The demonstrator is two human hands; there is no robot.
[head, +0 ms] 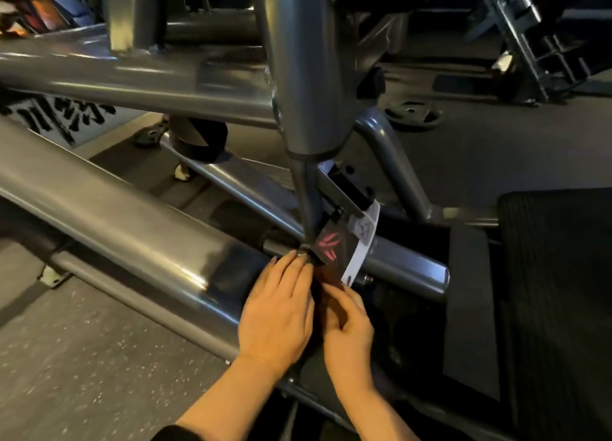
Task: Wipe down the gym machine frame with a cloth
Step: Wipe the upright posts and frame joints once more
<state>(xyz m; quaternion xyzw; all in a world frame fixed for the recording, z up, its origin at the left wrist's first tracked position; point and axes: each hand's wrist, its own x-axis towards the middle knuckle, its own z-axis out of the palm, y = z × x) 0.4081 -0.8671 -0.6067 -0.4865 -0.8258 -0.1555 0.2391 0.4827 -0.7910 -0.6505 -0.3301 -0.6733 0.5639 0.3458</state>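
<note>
the gym machine frame [139,215] is built of thick grey metal tubes. one long tube slants from the upper left down to the middle of the view, a second tube [132,76] crosses above it, and a wide upright post [308,76] comes down from the top and narrows to a thin post that meets a lower cross tube [407,268]. at that joint sits a dark plate with red marks [329,242], with a white tag [362,242] just beside it on the right.

the left hand [276,314] lies over the end of the long slanted tube. its fingers are fairly straight and close together, and the fingertips [298,255] touch the joint at the foot of the thin post. the right hand [347,328] is just beside the left, lower and to the right, with its fingers curled inward toward a dark shape [326,275] between the two hands, below the red-marked plate. this may be the cloth, but it is too dark to tell, and whether the right hand pinches it cannot be told.

a black padded block [556,291] stands at the right. a weight plate [414,114] lies flat on the dark floor [82,358] behind the post. a black sleeve [175,434] shows at the bottom edge.
</note>
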